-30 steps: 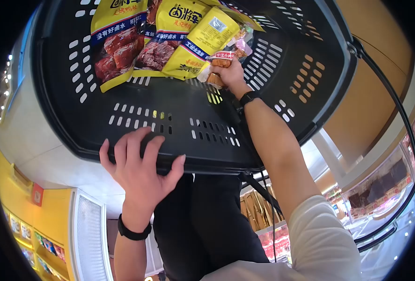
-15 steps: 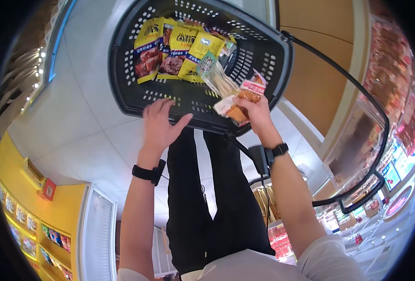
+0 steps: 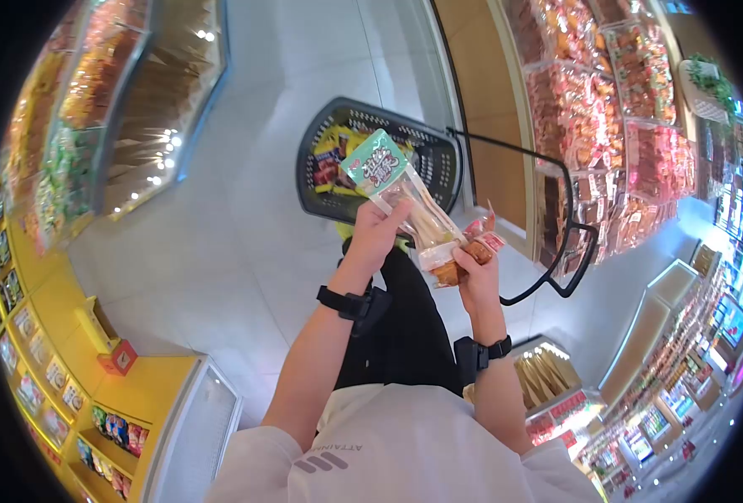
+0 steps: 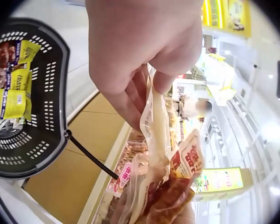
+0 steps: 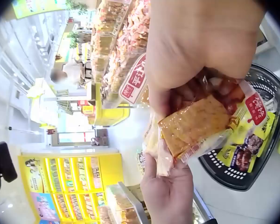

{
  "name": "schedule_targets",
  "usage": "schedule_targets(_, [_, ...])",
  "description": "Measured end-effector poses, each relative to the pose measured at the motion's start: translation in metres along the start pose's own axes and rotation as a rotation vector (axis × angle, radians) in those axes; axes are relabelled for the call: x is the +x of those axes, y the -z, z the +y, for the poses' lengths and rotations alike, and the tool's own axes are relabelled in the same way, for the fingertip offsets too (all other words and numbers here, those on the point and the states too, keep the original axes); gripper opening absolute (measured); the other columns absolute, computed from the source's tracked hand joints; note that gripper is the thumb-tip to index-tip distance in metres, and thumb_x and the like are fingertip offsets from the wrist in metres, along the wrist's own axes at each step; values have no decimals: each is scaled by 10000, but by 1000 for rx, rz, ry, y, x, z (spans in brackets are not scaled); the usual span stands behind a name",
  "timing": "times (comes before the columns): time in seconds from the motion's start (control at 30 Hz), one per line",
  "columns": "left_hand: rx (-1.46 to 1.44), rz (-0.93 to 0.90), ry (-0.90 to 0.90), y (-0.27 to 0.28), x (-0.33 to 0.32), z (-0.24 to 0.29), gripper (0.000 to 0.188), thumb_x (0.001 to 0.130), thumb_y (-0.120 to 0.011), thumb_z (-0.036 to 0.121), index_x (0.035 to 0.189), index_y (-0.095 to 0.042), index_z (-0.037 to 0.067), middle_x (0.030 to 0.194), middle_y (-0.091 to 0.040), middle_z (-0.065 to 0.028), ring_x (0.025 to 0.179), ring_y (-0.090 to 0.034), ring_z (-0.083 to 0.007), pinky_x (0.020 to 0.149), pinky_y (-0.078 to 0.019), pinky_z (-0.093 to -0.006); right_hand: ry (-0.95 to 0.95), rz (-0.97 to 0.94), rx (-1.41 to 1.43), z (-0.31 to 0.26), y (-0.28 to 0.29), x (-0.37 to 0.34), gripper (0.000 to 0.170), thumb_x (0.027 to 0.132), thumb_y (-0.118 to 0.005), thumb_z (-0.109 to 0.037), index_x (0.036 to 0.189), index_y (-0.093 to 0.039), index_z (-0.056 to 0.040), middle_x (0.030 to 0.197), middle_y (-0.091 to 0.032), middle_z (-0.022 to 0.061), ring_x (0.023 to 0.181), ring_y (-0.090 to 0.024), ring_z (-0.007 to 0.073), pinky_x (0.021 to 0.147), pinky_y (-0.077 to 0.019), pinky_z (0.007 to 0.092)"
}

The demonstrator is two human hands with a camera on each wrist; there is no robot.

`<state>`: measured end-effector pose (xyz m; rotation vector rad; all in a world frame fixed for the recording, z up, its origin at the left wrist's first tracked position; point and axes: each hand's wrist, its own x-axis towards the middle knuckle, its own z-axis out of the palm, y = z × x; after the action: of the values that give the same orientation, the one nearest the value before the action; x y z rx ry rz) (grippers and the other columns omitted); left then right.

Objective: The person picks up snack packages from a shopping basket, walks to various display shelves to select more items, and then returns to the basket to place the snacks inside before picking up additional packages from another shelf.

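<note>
In the head view my left hand (image 3: 377, 235) pinches a clear snack packet (image 3: 426, 214) with a green printed top, held slanting in front of my body. Thumb and fingers meet on its edge in the left wrist view. My right hand (image 3: 478, 285) grips small clear packs of brown snack pieces (image 5: 196, 123) with red-and-white labels, close against the packet's lower end. Below both hands a black shopping basket (image 3: 445, 168) holds several yellow snack bags (image 5: 254, 144); the packet overlaps part of it in the head view.
The basket's long black handle (image 3: 569, 197) reaches out to the right. Bins of red-wrapped snacks (image 3: 572, 109) line the right side, above a wooden panel (image 3: 480, 109). Yellow shelving (image 3: 44, 335) stands at the left. Far off, a person (image 5: 74, 72) shows in the right wrist view.
My right hand has come up out of the basket with the packet and small packs. The left hand has left the basket rim and taken hold of the packet. The basket now appears farther below.
</note>
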<state>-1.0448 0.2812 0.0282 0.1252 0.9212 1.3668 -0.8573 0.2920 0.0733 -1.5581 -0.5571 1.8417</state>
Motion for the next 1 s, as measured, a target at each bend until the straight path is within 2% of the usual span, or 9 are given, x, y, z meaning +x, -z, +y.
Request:
schedule_targets(0.17, [50,136,-225,-23,-22,48,312,921,-525,97,1206,-465,-14,1128,-567,-77,999,-582,-171,847,-486,-308,125,-25,203,-26,20,-43,318,813,-590,11,1106,-483,-51,980,-550,42,900,-589,185,825,-508,349])
schedule_targets(0.23, [174,206,-344,-37,-38,67,333,904,-553,107,1202,-501,-31,1071,-599,-54,930,-570,-105,779,-463,-240,247,44,262,-49,11,-72,312,819,-580,13,1107,-484,-56,960,-540,29,886,-583,180,820,-504,354])
schedule_targets(0.37, [200,173,-360,-75,-80,87,299,916,-550,134,1160,-536,-38,1032,-625,-83,871,-611,-128,758,-501,-257,201,-62,276,-59,64,-117,355,808,-583,25,1136,-472,-56,1007,-543,33,920,-572,166,825,-492,327])
schedule_targets(0.47, [34,79,-310,-104,-112,72,270,935,-530,199,1101,-549,-12,962,-626,-61,841,-623,-144,753,-512,-278,261,-135,233,-53,103,-151,368,804,-578,37,1144,-467,-50,1017,-550,42,930,-573,172,832,-488,327])
schedule_targets(0.5, [26,101,-349,-118,-122,61,270,935,-530,199,1101,-549,-12,962,-626,-61,841,-623,-144,753,-512,-278,287,-53,239,-56,115,-166,362,803,-576,42,1138,-469,-45,1013,-555,47,930,-576,177,831,-488,329])
schedule_targets(0.53, [-31,55,-331,-132,-132,51,285,940,-519,206,1141,-514,4,973,-616,-63,840,-625,-155,758,-514,-287,311,34,243,-56,129,-180,357,801,-575,46,1131,-471,-40,1009,-560,52,929,-579,182,830,-488,332])
schedule_targets(0.7, [-113,-130,-239,-187,-185,12,346,952,-484,199,1249,-389,48,1026,-578,-73,853,-623,-186,784,-518,-313,354,-28,216,-38,217,-223,358,816,-577,35,1150,-469,-34,1029,-562,64,946,-578,186,841,-488,336])
schedule_targets(0.8, [175,-188,-321,-202,-202,-9,462,874,-534,30,1295,-348,78,1058,-555,-74,958,-594,-174,826,-508,-332,370,-30,212,-34,246,-239,347,823,-570,34,1150,-476,-37,1029,-563,67,943,-580,189,846,-487,340])
schedule_targets(1.0, [264,-187,-424,-200,-238,4,676,798,-589,-46,1380,-269,82,1095,-593,-117,991,-613,-237,850,-522,-377,414,-59,239,-27,262,-234,380,821,-613,0,1175,-489,-60,1063,-543,27,995,-531,150,870,-449,319])
